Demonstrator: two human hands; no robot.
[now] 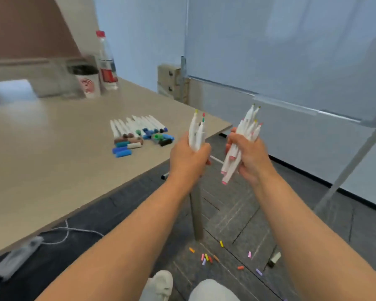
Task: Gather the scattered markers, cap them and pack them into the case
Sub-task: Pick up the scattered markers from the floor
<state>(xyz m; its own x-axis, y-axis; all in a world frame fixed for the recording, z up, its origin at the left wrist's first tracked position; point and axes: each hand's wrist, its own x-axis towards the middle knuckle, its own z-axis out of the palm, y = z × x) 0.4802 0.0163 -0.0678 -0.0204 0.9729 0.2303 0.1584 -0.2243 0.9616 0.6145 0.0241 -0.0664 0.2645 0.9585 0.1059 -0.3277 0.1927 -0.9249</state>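
Note:
My left hand is closed around a small bunch of white uncapped markers, coloured tips up. My right hand grips a bigger bundle of white markers, tips up, pink ends sticking out below. Both hands hover beyond the table's right corner, above the floor. On the table lies a row of white markers with loose caps in brown, blue, green and black beside them. Several small coloured caps are scattered on the floor. No case is visible.
The beige table fills the left; its leg stands below my left hand. At the back stand a paper cup and a plastic bottle. A power strip and cable lie on the floor. A whiteboard stands to the right.

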